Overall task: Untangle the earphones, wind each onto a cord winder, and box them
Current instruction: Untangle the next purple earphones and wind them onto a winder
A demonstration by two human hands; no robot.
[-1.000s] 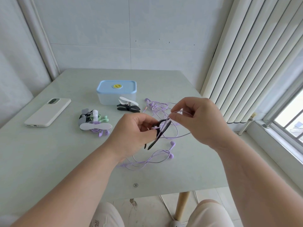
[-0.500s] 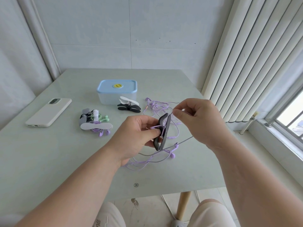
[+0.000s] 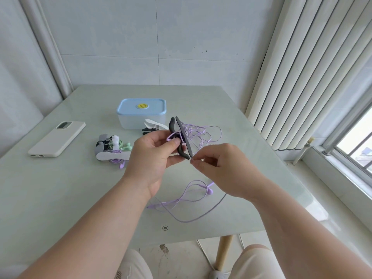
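Observation:
My left hand (image 3: 155, 156) grips a black cord winder (image 3: 179, 137) held upright above the table, thumb pressing a few purple turns on its core. My right hand (image 3: 219, 168) pinches the purple earphone cord just below the winder's lower tip. The rest of that purple cord (image 3: 187, 200) trails in loops on the table, with its earbuds beside the loops. A tangle of purple earphones (image 3: 201, 131) lies behind the winder. The storage box (image 3: 142, 113), clear with a blue lid on, stands at the back.
Wound earphones on white and grey winders (image 3: 112, 152) lie left of my hands. Spare white and black winders (image 3: 153, 126) sit by the box. A white phone (image 3: 57, 138) lies at the left. The table's front edge (image 3: 181, 238) is close to my knees; blinds hang at the right.
My right hand has come down from above the winder to below its lower tip, drawing the cord round. The winder has turned upright and moved up and away from me.

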